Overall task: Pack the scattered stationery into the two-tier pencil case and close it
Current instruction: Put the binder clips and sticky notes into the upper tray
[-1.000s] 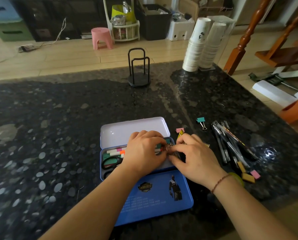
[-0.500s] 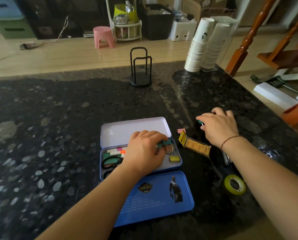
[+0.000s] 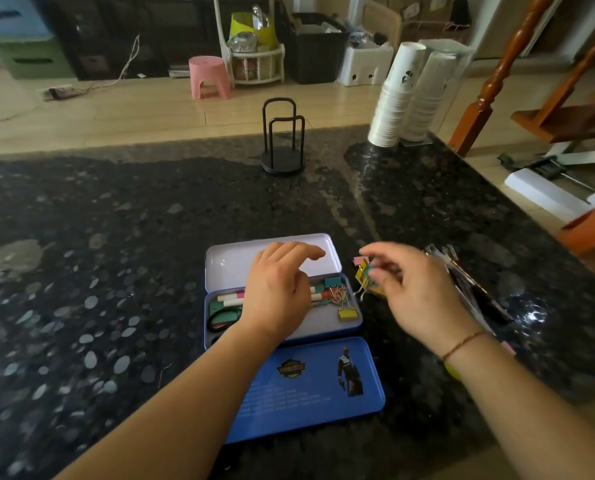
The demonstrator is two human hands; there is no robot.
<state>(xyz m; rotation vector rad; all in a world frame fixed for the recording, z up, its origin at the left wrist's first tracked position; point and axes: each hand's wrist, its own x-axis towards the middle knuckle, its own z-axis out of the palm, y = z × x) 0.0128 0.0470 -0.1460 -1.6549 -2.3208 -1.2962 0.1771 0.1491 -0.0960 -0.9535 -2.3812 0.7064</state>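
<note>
The blue tin pencil case lies open near the counter's front, its pale lid folded back. Its tray holds highlighters, black scissors, paper clips, a teal clip and a yellow binder clip. A second blue tier with a printed figure lies in front of it. My left hand hovers over the tray with its fingers spread. My right hand is just right of the case, blurred, pinching a teal binder clip. A yellow packet and a pink clip lie below it.
A bundle of pens lies right of my right hand, partly hidden by it. A black wire holder stands at the counter's far middle, and stacked paper cups stand at the far right corner. The counter's edge runs along the right.
My right hand went out to the teal binder clip on the counter, took it, and has come back toward the case. My left hand has lifted and spread its fingers.
</note>
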